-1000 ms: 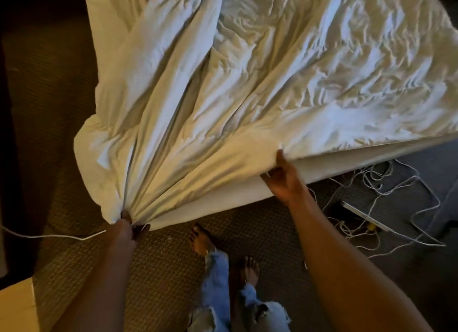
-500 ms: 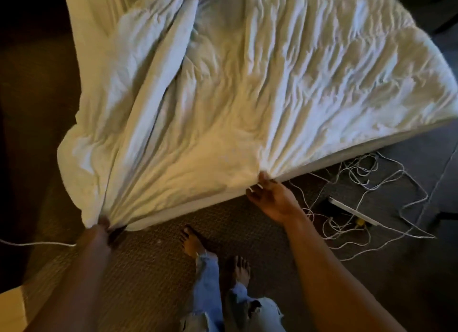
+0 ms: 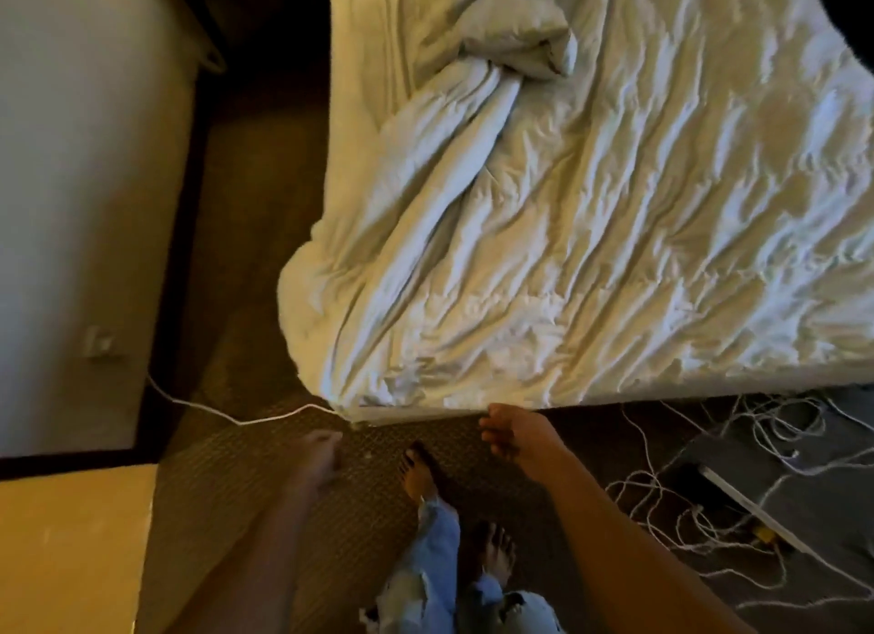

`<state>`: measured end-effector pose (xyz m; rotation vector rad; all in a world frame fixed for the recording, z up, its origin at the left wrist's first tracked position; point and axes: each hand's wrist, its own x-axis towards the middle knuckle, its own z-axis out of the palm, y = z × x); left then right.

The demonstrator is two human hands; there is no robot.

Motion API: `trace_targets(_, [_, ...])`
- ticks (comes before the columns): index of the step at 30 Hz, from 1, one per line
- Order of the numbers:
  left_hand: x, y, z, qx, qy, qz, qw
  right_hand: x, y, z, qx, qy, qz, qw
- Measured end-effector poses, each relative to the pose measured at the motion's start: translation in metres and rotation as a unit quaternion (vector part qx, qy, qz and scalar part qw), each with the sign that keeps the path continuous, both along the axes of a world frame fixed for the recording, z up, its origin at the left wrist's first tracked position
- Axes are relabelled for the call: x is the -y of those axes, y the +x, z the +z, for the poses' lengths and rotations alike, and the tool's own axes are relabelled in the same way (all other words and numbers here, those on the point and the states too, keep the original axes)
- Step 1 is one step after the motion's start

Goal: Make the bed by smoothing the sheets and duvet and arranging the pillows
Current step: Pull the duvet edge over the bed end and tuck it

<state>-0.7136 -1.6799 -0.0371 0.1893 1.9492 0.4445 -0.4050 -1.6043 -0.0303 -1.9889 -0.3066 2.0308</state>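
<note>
Step in hand: spreading the rumpled white duvet (image 3: 591, 217) over the bed; judging by how it lies, its foot edge is roughly squared to the mattress edge, while the body is heavily creased.
Left hand (image 3: 319, 458): blurred, low over the brown patterned carpet (image 3: 227, 468), just short of the bed's near left corner; fingers look loosely curled with no cloth in them, though the blur makes this uncertain.
Thin white cable (image 3: 227, 413): trails across the carpet from the left wall to that corner, near the left hand but apart from it.
Duvet corner (image 3: 307, 302): bulges over the left side of the bed, above and just beyond the left hand.
Right hand (image 3: 513, 432): open, fingers spread, just beside the duvet's foot edge; I cannot tell if the fingertips touch it.
Bunched fold (image 3: 515, 37): a thick twisted roll of duvet at the far upper middle, well apart from both hands.
Next move: likely calls for walking along the bed to unroll that fold, then sweeping the creases flat; no pillows are in view.
Tangled white cords (image 3: 709, 491): on the floor at right, a tripping risk.
</note>
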Motion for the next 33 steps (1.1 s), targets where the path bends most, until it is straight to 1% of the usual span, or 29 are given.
trace_targets(2, [0.003, 0.008, 0.040, 0.033, 0.055, -0.044, 0.997, -0.001, -0.025, 0.037, -0.027, 0.041, 0.029, 0.998])
trace_targets(4, [0.001, 0.010, 0.087, 0.063, 0.110, -0.097, 0.987, 0.002, -0.052, 0.075, -0.038, 0.077, 0.085, 0.993])
trace_targets(7, [0.001, -0.008, 0.151, 0.058, 0.189, -0.158, 0.967, 0.009, -0.090, 0.120, -0.050, 0.116, 0.148, 0.981])
trace_targets(10, [0.003, -0.045, 0.185, 0.040, 0.228, -0.175, 0.957, 0.012, -0.128, 0.145, -0.046, 0.141, 0.185, 0.971])
trace_targets(15, [-0.006, -0.131, 0.203, -0.015, 0.229, -0.196, 0.953, -0.007, -0.225, 0.161, -0.025, 0.147, 0.212, 0.966])
trace_targets(20, [-0.018, -0.219, 0.211, -0.016, 0.209, -0.219, 0.953, -0.024, -0.324, 0.172, -0.015, 0.128, 0.208, 0.970])
trace_targets(23, [-0.034, -0.270, 0.213, -0.024, 0.202, -0.233, 0.951, -0.034, -0.373, 0.175, -0.001, 0.150, 0.206, 0.967])
trace_targets(25, [-0.047, -0.300, 0.215, -0.030, 0.194, -0.244, 0.950, -0.041, -0.401, 0.179, 0.019, 0.185, 0.246, 0.951])
trace_targets(27, [-0.066, -0.322, 0.216, -0.026, 0.187, -0.276, 0.943, -0.051, -0.422, 0.179, 0.045, 0.235, 0.330, 0.913])
trace_targets(29, [-0.092, -0.341, 0.213, -0.028, 0.181, -0.300, 0.936, -0.068, -0.441, 0.182, 0.066, 0.263, 0.395, 0.878])
trace_targets(31, [-0.119, -0.353, 0.213, -0.025, 0.166, -0.325, 0.931, -0.089, -0.457, 0.182, 0.072, 0.269, 0.414, 0.867])
trace_targets(33, [-0.146, -0.363, 0.212, -0.012, 0.149, -0.347, 0.926, -0.116, -0.470, 0.182, 0.072, 0.267, 0.393, 0.877])
